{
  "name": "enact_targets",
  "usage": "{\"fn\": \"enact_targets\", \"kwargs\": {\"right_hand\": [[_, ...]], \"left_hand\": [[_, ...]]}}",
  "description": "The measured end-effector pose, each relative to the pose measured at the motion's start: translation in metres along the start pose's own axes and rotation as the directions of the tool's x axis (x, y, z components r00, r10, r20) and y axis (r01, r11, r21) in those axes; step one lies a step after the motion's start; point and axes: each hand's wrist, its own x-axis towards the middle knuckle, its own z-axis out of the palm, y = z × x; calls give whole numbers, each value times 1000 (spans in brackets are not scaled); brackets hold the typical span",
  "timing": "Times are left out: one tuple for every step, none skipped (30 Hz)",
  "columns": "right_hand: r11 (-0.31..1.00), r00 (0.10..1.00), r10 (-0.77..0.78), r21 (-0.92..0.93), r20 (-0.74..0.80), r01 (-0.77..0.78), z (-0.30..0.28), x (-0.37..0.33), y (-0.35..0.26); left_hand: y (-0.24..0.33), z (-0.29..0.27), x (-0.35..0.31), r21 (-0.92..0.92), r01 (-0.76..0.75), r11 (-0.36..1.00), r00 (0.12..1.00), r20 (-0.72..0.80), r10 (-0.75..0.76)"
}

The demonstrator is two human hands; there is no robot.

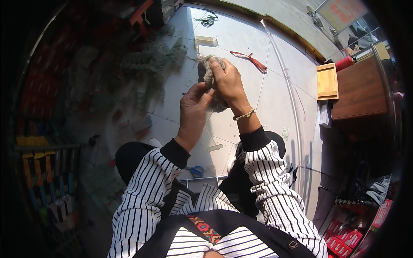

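The grey fuzzy bundle (209,77) is up in front of the person, held over the pale tiled floor (275,99). The right hand (228,81) is closed around its top, with a gold bracelet (244,115) on that wrist. The left hand (193,107) pinches the bundle from below, so both hands are close together on it. A red ribbon (249,59) lies on the floor near the bundle. Blue scissors (197,170) lie on the floor by the knees. A small wooden stool (327,81) stands well off to the right.
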Motion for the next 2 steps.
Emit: {"fn": "enact_targets", "kwargs": {"right_hand": [[984, 997, 50, 167, 63, -60, -4, 3, 7], [937, 987, 87, 326, 135, -127, -5, 5, 14]], "left_hand": [[0, 1, 1, 23, -30, 999, 999, 16, 29], [3, -1, 2, 9, -4, 1000, 994, 108, 3]]}}
